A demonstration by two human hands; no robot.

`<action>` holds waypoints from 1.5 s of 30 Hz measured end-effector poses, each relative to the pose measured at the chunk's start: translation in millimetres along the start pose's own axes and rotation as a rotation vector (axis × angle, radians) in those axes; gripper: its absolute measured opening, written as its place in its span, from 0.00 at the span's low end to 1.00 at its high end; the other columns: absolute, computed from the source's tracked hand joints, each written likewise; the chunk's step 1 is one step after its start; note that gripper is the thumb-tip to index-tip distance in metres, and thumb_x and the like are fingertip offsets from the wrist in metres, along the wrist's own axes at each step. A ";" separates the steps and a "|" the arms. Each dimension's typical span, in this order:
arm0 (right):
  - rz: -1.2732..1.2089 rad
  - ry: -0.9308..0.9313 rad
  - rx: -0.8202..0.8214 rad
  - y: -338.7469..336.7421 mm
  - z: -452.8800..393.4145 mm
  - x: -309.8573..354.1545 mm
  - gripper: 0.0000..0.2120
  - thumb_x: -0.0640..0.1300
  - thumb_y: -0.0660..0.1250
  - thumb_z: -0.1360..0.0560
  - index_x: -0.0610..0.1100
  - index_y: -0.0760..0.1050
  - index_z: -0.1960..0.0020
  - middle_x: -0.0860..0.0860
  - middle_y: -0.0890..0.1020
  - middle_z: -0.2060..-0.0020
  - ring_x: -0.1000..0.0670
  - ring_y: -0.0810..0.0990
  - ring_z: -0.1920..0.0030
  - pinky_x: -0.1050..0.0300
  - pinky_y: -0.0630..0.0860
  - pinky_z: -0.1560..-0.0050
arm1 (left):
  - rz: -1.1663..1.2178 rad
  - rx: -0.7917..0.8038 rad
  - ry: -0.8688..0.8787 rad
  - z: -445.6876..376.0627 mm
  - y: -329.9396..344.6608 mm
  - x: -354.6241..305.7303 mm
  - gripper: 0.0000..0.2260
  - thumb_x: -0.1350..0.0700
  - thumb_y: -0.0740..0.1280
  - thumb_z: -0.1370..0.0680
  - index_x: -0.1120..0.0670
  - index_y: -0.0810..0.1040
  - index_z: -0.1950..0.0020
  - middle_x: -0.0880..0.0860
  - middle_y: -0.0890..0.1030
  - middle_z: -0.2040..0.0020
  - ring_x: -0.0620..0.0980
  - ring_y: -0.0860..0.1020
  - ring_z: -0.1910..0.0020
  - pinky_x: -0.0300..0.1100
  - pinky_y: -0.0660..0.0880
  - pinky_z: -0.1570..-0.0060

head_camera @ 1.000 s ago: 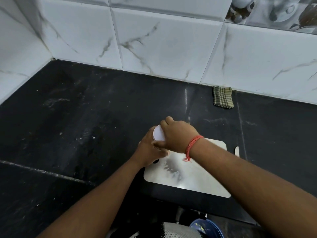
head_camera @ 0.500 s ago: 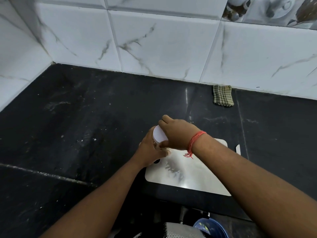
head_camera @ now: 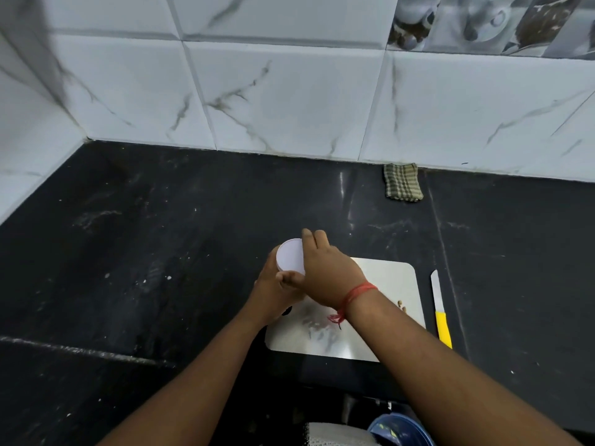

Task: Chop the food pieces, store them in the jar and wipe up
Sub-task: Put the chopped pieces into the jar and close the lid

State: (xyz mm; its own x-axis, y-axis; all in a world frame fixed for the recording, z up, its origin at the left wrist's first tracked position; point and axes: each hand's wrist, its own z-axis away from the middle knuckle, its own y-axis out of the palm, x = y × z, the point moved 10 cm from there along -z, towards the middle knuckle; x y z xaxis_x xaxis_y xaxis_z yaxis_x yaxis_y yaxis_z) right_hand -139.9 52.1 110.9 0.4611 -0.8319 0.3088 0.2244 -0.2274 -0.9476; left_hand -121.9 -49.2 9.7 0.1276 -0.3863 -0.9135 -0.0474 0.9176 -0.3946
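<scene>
A jar with a white lid stands at the far left corner of the white chopping board. My left hand is wrapped round the jar's body, which it hides. My right hand grips the lid from above, fingers curled over its rim. A few small brown food bits lie on the board's right side. A knife with a yellow handle lies on the counter just right of the board. A folded checked cloth sits against the back wall.
The black stone counter runs left to a tiled corner and back to a white marble-look wall. Pale specks dot the counter left of the board. A blue bowl peeks in below the counter's front edge.
The view has shifted, so the knife beside the board is now fully visible. My right hand has turned a little on the lid; both hands stay on the jar.
</scene>
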 end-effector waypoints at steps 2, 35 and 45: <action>-0.188 0.078 0.027 2.1 3.5 -19.3 0.47 0.70 0.64 0.29 0.42 0.53 0.23 0.46 0.64 0.30 0.41 0.73 0.35 0.48 0.73 0.36 | 0.030 -0.058 -0.046 2.5 -2.1 4.6 0.43 0.43 0.82 0.37 0.31 0.60 0.30 0.41 0.75 0.33 0.46 0.76 0.34 0.52 0.77 0.38; -0.859 0.291 0.051 37.3 -95.8 -100.0 0.32 0.36 0.63 0.28 0.47 0.64 0.25 0.47 0.72 0.30 0.47 0.72 0.31 0.48 0.68 0.28 | 0.094 -0.040 -0.104 -134.7 -11.9 -27.0 0.49 0.62 0.82 0.33 0.47 0.56 0.21 0.49 0.73 0.30 0.49 0.72 0.32 0.45 0.71 0.32; -0.805 0.309 0.113 46.3 -136.1 -98.3 0.41 0.37 0.60 0.31 0.50 0.49 0.21 0.46 0.64 0.24 0.44 0.65 0.26 0.46 0.64 0.26 | -0.112 -0.165 -0.195 -167.5 -34.0 -31.2 0.51 0.55 0.81 0.31 0.48 0.52 0.17 0.56 0.60 0.28 0.54 0.71 0.33 0.43 0.68 0.33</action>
State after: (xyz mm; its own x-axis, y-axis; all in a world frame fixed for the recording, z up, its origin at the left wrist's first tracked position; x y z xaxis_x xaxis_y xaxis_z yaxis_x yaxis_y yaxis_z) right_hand -291.7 54.5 25.5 -0.1249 -0.5438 0.8299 0.4734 -0.7678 -0.4318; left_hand -290.2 -84.0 35.0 0.3290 -0.4440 -0.8334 -0.1810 0.8365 -0.5171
